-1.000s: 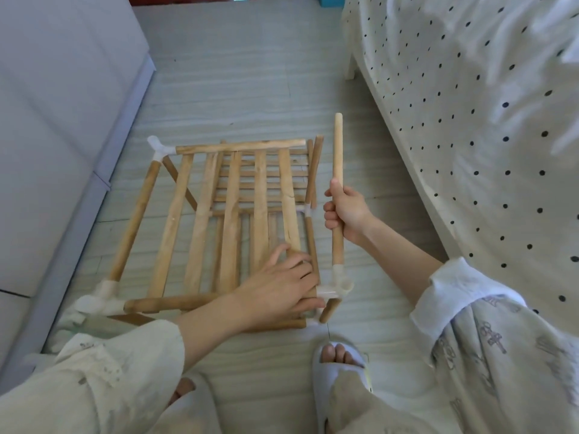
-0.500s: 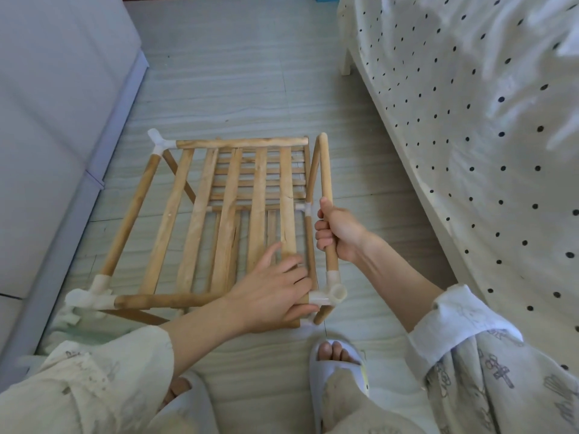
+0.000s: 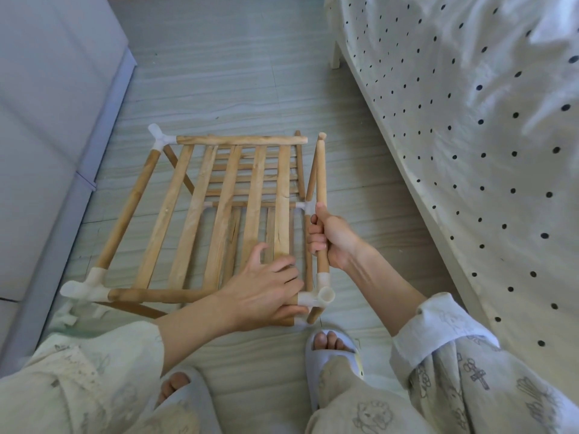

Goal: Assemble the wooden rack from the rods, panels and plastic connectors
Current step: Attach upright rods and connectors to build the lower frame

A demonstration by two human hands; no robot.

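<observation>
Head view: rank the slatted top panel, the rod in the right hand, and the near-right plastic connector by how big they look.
1. Slatted top panel, largest by far.
2. Rod gripped in the right hand, long but thin.
3. Near-right plastic connector, smallest, though it sits nearest the camera.

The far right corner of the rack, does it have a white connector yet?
No, the top rail ends bare there, without a connector.

polka-dot bedsheet right | grey cabinet left | pale plank floor | slippers
</observation>
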